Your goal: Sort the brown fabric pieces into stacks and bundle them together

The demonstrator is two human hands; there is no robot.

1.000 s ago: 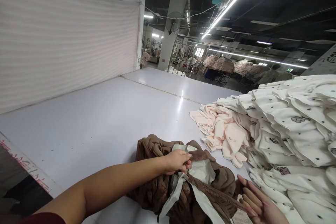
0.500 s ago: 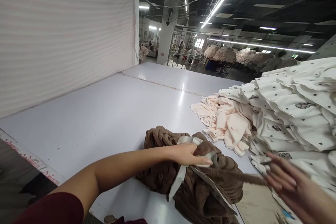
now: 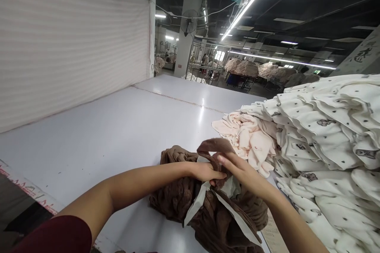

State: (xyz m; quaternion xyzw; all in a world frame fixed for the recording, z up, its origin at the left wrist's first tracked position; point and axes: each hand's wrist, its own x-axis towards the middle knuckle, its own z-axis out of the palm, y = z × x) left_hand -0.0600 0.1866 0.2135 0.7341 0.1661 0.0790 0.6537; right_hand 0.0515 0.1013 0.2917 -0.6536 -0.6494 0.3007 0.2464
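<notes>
A heap of brown fleece fabric (image 3: pixel 178 201) lies on the white table (image 3: pixel 118 134), bound with a pale grey-white strip (image 3: pixel 194 205). My left hand (image 3: pixel 204 172) rests on top of the heap, fingers closed on the brown fabric. My right hand (image 3: pixel 240 170) meets it from the right, fingers pinching a loop of brown fabric strip (image 3: pixel 215 147) that arches above both hands.
A tall stack of white printed fabric pieces (image 3: pixel 326 142) fills the right side, with pale pink pieces (image 3: pixel 249 138) beside it. A striped sheet (image 3: pixel 68 43) hangs on the left wall. The table's near edge (image 3: pixel 26 189) runs at lower left. Distant racks stand behind.
My right hand has come in from the lower right, where it was open, to the top of the brown heap and closed on a brown strip, raising it into a loop. My left hand stayed put.
</notes>
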